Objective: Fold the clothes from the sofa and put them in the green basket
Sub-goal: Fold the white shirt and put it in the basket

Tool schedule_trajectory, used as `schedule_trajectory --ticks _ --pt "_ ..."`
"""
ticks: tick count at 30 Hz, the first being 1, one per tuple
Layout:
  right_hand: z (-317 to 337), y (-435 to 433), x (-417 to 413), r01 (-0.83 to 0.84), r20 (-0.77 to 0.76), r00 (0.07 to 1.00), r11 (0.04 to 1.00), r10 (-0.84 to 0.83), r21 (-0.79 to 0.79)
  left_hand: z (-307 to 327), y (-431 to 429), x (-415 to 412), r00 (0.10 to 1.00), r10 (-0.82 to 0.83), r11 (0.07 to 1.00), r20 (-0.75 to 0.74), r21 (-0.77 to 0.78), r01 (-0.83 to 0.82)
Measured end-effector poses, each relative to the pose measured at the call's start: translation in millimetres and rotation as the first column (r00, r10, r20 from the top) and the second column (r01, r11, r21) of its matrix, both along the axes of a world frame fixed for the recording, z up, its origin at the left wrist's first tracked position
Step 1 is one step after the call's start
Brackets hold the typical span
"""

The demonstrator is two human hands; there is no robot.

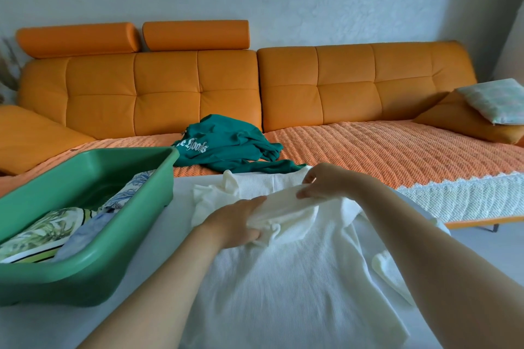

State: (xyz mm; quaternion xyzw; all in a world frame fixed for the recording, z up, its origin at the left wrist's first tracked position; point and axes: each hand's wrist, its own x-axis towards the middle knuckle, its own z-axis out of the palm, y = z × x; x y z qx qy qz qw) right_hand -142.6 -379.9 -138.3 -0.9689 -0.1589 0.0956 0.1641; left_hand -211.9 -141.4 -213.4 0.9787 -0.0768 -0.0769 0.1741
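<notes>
Head view: a person's left hand point(238, 221) grips a bunched fold of a white ribbed knit top point(283, 278) with curled fingers, while the right hand point(326, 181) pinches the same fold between thumb and fingertips. The top lies spread on a white table point(42, 326). To the left on the table, the green basket point(113, 272) holds folded printed clothes point(39, 235). Behind the table, a crumpled dark green sweatshirt point(226, 144) with white lettering lies on the orange sofa point(340, 88).
</notes>
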Motion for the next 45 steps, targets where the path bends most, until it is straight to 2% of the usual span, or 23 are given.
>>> schedule_trajectory --ticks 3,6,9,11,14,17,19,20,22,23,26,28,30,32,33,35,36,37,40,42,43,45 --pt "-13 -16 -2 0.009 -0.086 0.996 0.979 -0.027 -0.202 -5 -4 -1 0.999 -0.012 0.997 -0.048 0.071 0.015" --pt "-26 -29 1 0.031 -0.094 0.994 0.954 -0.061 -0.297 -7 -12 0 0.995 0.022 0.973 -0.102 0.231 0.002" --pt "-31 -41 3 0.001 -0.040 0.999 0.970 -0.010 -0.242 -5 -24 0 0.997 -0.067 0.965 -0.047 0.253 0.077" --pt "-34 -51 2 -0.002 -0.017 1.000 0.982 -0.002 -0.190 -3 -36 2 0.986 -0.164 0.973 0.034 0.173 0.156" --pt "-43 -65 1 0.029 -0.009 0.999 0.979 -0.031 -0.201 -8 -56 5 0.976 -0.181 0.983 0.118 0.063 0.174" --pt "-53 -75 1 0.067 0.036 0.998 0.957 -0.059 -0.282 -20 -66 6 0.980 -0.201 0.950 -0.001 0.244 0.195" --pt "-57 -79 0 0.082 0.072 0.995 0.976 -0.069 -0.203 -24 -68 8 0.980 -0.195 0.924 -0.047 0.326 0.199" --pt "-58 -81 0 0.091 0.079 0.993 0.990 -0.083 -0.105 -24 -69 9 0.981 -0.192 0.924 -0.039 0.329 0.193" --pt "-55 -82 2 0.131 0.107 0.984 0.984 -0.144 0.117 -20 -72 12 0.981 -0.192 0.944 0.030 0.280 0.176" --pt "-52 -83 4 0.156 0.155 0.971 0.975 -0.181 0.160 -17 -73 13 0.980 -0.179 0.960 0.082 0.230 0.156" --pt "-49 -87 6 0.257 0.322 0.913 0.966 -0.250 0.023 -18 -72 18 0.975 -0.107 0.985 0.196 0.151 0.078" --pt "-54 -90 8 0.295 0.345 0.904 0.953 -0.253 -0.074 -26 -69 17 0.991 -0.074 0.977 0.112 0.207 0.050" --pt "-61 -91 9 0.318 0.300 0.917 0.936 -0.263 -0.149 -33 -68 19 0.999 -0.047 0.968 0.004 0.247 0.045" --pt "-66 -92 12 0.322 0.255 0.926 0.933 -0.277 -0.158 -30 -69 27 0.999 -0.026 0.973 -0.021 0.230 0.030" --pt "-68 -91 14 0.324 0.242 0.927 0.938 -0.288 -0.125 -25 -68 32 1.000 -0.002 0.986 0.005 0.168 0.001" --pt "-69 -89 16 0.338 0.248 0.912 0.941 -0.326 -0.006 -13 -60 40 0.986 0.129 0.990 0.105 -0.075 -0.121" --pt "-68 -88 17 0.348 0.270 0.897 0.936 -0.349 0.055 -10 -52 44 0.971 0.177 0.980 0.161 -0.115 -0.160" --pt "-68 -86 18 0.355 0.293 0.882 0.929 -0.369 0.102 -7 -41 48 0.963 0.190 0.981 0.193 -0.069 -0.179" --pt "-68 -79 22 0.350 0.315 0.867 0.922 -0.385 0.165 -10 -11 56 0.973 0.182 0.950 0.143 0.230 -0.212" --pt "-70 -76 25 0.344 0.305 0.873 0.924 -0.381 0.168 -14 -1 59 0.980 0.152 0.932 0.128 0.312 -0.185" --pt "-72 -75 27 0.348 0.304 0.871 0.922 -0.385 0.170 -16 1 61 0.977 0.129 0.921 0.171 0.345 -0.182" --pt "-74 -74 32 0.360 0.308 0.860 0.912 -0.406 0.198 -16 -1 65 0.931 0.112 0.875 0.346 0.411 -0.257"
